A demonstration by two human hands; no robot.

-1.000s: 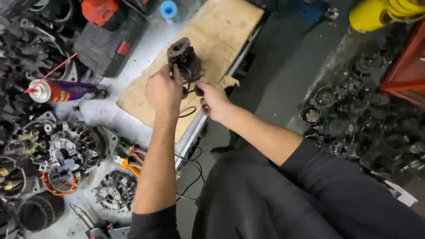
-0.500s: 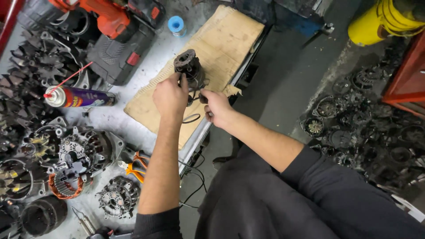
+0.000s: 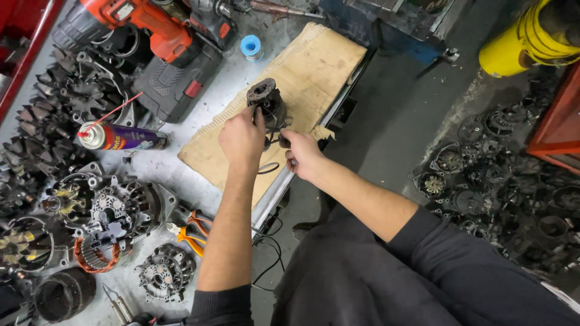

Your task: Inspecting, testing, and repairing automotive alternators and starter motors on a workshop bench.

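Observation:
A dark, greasy motor part (image 3: 266, 101) stands on a sheet of cardboard (image 3: 314, 66) on the metal workbench. My left hand (image 3: 241, 140) grips its near side from the left. My right hand (image 3: 300, 154) is closed at its lower right, pinching something small that I cannot make out. A thin black wire (image 3: 269, 168) loops on the cardboard between my wrists.
Left of the cardboard lie a purple spray can (image 3: 124, 138) with a red straw, a red power drill (image 3: 151, 27) on its black case, a blue tape roll (image 3: 250, 46), orange pliers (image 3: 190, 232) and several alternator parts (image 3: 106, 211). More dark parts litter the floor (image 3: 495, 175) on the right, beside a yellow cylinder (image 3: 531, 36).
The view has shifted, so bench and hands sit lower and more to the right in the picture. Both hands stay on the motor part in about the same grip.

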